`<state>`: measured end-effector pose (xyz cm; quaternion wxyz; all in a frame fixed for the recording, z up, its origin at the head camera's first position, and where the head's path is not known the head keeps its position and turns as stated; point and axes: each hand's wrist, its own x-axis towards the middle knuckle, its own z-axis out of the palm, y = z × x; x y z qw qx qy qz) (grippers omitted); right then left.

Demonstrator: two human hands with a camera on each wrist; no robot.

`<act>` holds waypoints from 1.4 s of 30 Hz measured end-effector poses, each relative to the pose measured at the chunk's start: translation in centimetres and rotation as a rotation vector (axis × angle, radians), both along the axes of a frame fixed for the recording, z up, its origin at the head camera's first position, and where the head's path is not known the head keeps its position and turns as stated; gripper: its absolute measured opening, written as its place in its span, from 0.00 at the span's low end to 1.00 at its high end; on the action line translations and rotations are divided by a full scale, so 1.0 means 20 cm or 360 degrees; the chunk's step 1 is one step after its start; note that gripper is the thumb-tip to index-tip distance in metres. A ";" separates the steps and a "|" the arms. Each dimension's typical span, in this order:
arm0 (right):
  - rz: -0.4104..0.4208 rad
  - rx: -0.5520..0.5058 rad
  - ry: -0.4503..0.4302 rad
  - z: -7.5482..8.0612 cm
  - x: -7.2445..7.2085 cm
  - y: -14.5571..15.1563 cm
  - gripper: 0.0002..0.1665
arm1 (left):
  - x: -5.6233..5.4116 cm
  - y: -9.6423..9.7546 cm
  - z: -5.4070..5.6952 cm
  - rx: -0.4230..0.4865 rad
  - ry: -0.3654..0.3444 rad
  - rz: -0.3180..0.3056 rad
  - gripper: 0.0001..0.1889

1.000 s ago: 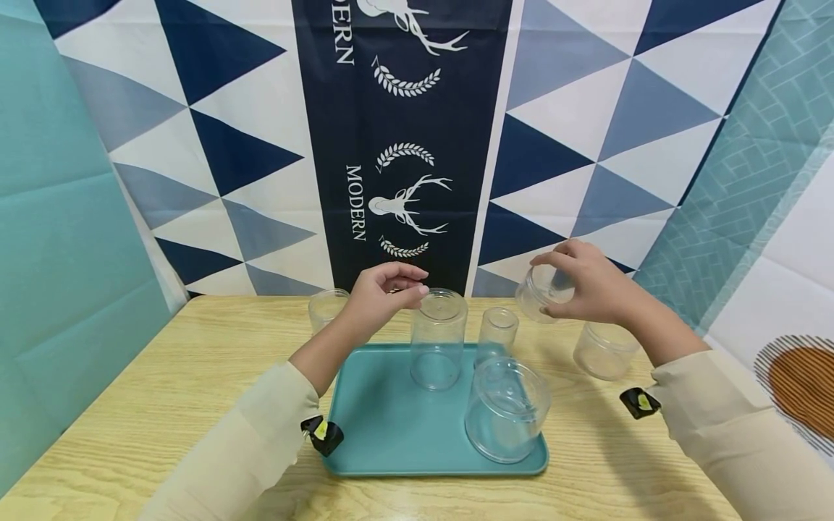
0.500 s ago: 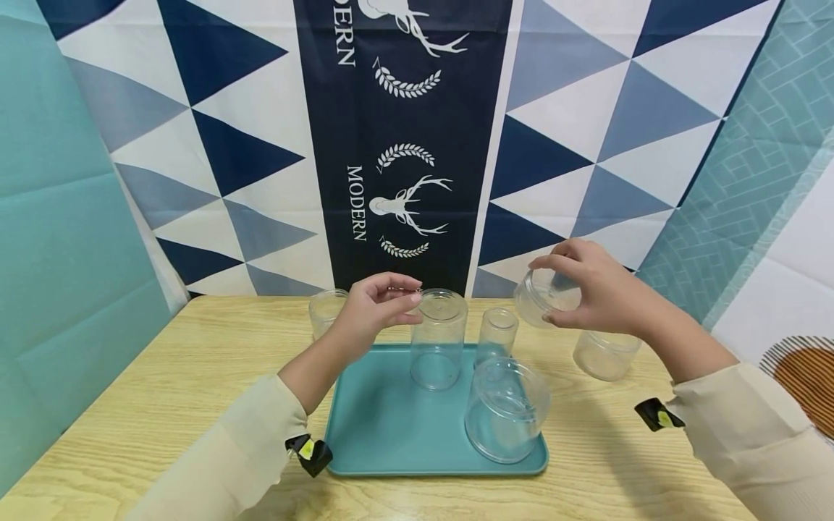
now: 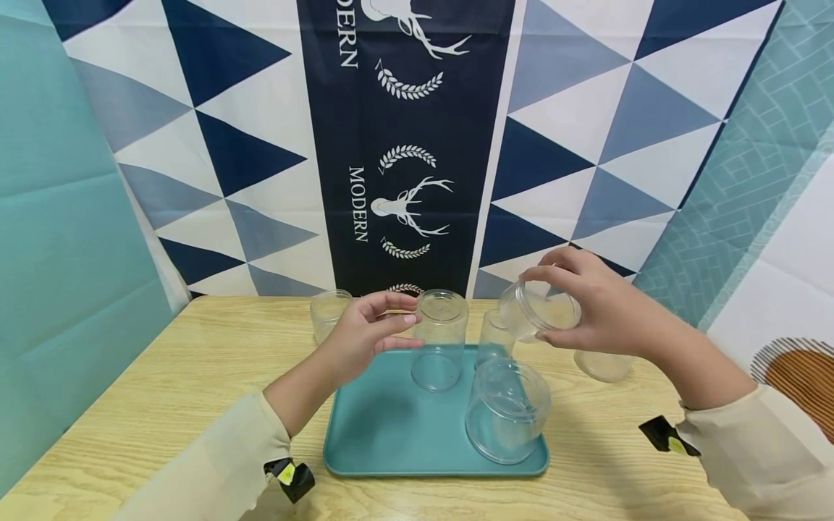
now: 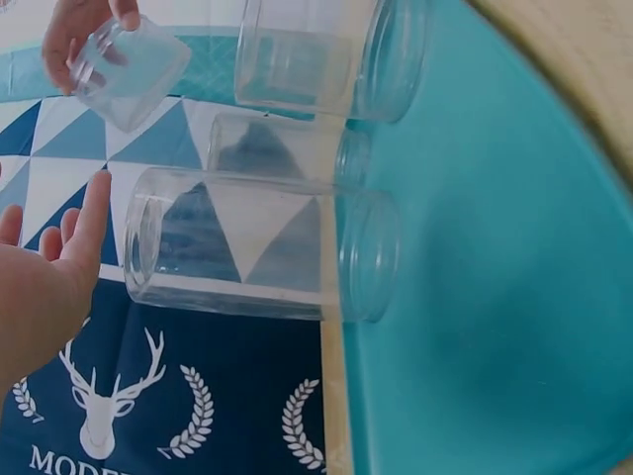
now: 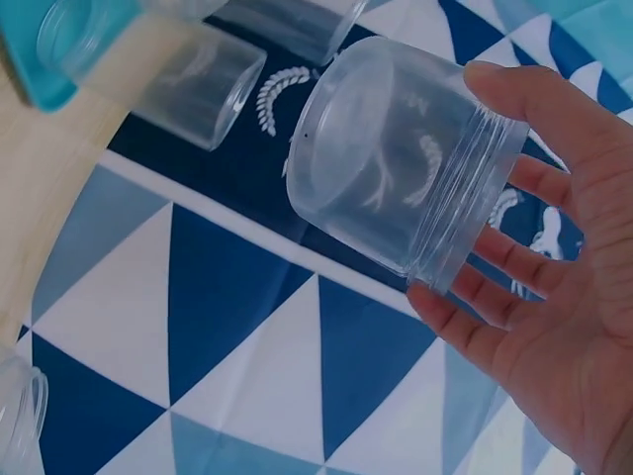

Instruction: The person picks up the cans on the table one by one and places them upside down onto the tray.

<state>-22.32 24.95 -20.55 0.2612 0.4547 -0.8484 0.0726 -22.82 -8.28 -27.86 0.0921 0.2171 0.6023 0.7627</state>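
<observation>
In the head view my right hand (image 3: 589,304) holds a clear plastic jar (image 3: 537,311) in the air, tilted on its side. The right wrist view shows thumb and fingers round the threaded rim of this jar (image 5: 386,158), its closed base pointing away from the palm. My left hand (image 3: 365,329) is beside a tall clear jar (image 3: 438,354) standing bottom up on the teal tray (image 3: 384,441). In the left wrist view, the left hand (image 4: 49,277) has loosely extended fingers, apart from the tall jar (image 4: 262,242), and holds nothing.
A narrow clear jar (image 3: 494,340) stands at the tray's back right, partly behind a wide clear jar (image 3: 507,412). Another jar (image 3: 328,310) stands on the wooden table behind my left hand. One more jar (image 3: 604,365) is under my right hand. A patterned cloth (image 3: 404,145) hangs behind the table.
My right hand has tilted its jar further over, base now to the left, and lowered slightly. The left hand has moved down and a little left, its fingers spreading somewhat.
</observation>
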 end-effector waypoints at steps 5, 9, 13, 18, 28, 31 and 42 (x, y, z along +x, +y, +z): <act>0.0046 -0.0031 0.0006 0.00 0.04 -0.03 0.43 | 0.02 -0.02 -0.03 0.0039 -0.0013 -0.0027 0.22; 0.0086 -0.0049 0.0004 -0.01 0.07 -0.06 0.40 | 0.04 -0.03 -0.05 0.0088 -0.0045 -0.0041 0.18; 0.0116 -0.0055 0.0006 -0.03 0.10 -0.09 0.36 | 0.05 -0.04 -0.07 0.0143 -0.0086 -0.0056 0.12; 0.0154 -0.0078 0.0037 -0.04 0.13 -0.12 0.35 | 0.07 -0.05 -0.12 0.0147 -0.0119 -0.0129 0.18; 0.0256 -0.0152 0.0007 -0.11 0.17 -0.21 0.35 | 0.10 -0.05 -0.19 0.0177 -0.0149 -0.0301 0.27; 0.0283 -0.0148 -0.0015 -0.13 0.18 -0.24 0.35 | 0.11 -0.04 -0.20 0.0200 -0.0172 -0.0312 0.28; 0.0380 -0.0206 -0.0145 -0.22 0.19 -0.35 0.41 | 0.13 -0.04 -0.27 0.0432 -0.0354 -0.0634 0.33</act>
